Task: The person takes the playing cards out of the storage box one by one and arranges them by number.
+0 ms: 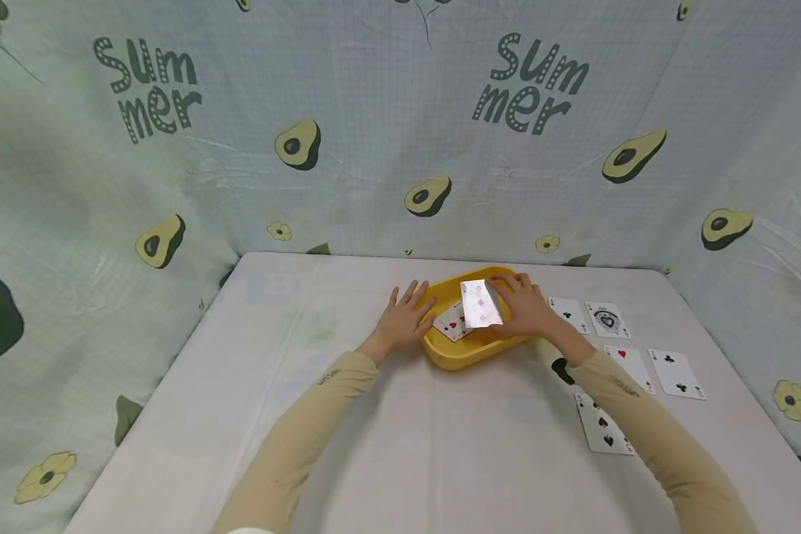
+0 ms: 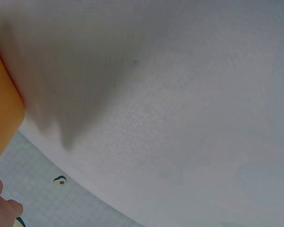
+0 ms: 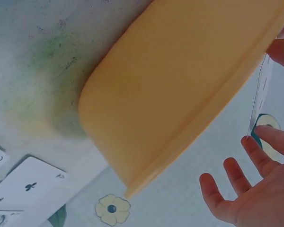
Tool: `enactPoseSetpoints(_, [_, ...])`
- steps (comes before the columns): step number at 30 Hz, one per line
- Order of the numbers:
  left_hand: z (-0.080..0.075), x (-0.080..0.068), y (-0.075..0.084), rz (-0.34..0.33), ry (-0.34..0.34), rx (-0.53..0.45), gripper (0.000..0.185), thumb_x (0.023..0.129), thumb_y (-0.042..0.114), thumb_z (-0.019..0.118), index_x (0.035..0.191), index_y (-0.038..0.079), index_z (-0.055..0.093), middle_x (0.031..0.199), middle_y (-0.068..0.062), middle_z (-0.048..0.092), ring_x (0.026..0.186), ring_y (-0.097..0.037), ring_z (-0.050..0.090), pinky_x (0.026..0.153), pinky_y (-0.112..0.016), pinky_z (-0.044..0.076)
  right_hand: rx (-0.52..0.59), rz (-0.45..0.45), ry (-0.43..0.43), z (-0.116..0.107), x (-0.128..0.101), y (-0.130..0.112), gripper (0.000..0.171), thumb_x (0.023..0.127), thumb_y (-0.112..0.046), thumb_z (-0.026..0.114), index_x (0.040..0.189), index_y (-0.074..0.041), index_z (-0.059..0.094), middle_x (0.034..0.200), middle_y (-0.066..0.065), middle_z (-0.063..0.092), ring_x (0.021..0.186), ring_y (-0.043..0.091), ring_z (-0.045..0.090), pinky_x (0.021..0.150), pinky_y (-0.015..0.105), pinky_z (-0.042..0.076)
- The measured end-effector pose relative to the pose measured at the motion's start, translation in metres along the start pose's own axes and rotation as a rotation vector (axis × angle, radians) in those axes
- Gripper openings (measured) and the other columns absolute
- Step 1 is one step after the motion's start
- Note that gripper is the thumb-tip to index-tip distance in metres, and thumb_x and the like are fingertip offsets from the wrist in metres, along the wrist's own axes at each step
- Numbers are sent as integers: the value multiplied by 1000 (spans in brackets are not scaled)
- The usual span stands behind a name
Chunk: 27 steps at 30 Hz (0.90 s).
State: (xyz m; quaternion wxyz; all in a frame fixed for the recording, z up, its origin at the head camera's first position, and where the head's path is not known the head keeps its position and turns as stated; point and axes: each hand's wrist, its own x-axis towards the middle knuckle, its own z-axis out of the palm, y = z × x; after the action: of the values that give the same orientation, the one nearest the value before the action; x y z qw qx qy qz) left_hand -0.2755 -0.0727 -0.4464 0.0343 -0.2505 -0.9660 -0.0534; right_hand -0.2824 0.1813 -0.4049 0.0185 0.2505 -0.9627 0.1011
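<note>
left hand (image 1: 403, 320) lies flat on the white table cover (image 1: 240, 415), fingers straight and spread, fingertips touching the left wall of the yellow tray (image 1: 454, 357). it holds nothing. in the tray, a red-pip card (image 1: 452, 323) lies face up, partly under the held card.

right hand (image 1: 523, 305) pinches a diamonds card (image 1: 480, 303) by its right edge, thumb and fingers clamped on it, card tilted over the tray's middle. judgement: the card is light, thin, flexible and slick, so grip it by an edge or corner, since a flat press would just slide it. the tray looks like stiff plastic, light enough to shift if nudged.

further right, face-up cards lie on the table: a clubs card (image 1: 677, 373) and a spades card (image 1: 604, 424), with others near them.

hard to make out: glare washes out the held card's pips, so rank is unclear. the right sleeve covers part of the cards. the left wrist view shows only cloth and a sliver of tray; the right wrist view shows the tray's underside and the card edge-on.
</note>
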Motion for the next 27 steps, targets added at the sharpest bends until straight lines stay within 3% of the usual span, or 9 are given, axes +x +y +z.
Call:
enactPoseSetpoints(10, [0, -1, 2, 8, -4, -6, 48, 96, 34, 32, 140, 17, 30, 151, -7, 13, 140, -26, 7, 111, -50, 7, 33, 8, 34, -17, -26, 2, 85, 68, -35, 73, 137, -6, 33, 140, 15, 30, 119, 37, 25, 94, 55, 30])
enactPoseSetpoints(27, [-1, -1, 0, 23, 6, -15, 48, 96, 35, 28, 141, 17, 29, 151, -7, 13, 140, -27, 8, 110, -52, 8, 11, -9, 89, -26, -90, 30, 88, 65, -30, 77, 137, -11, 32, 139, 12, 33, 116, 34, 29, 88, 58, 36])
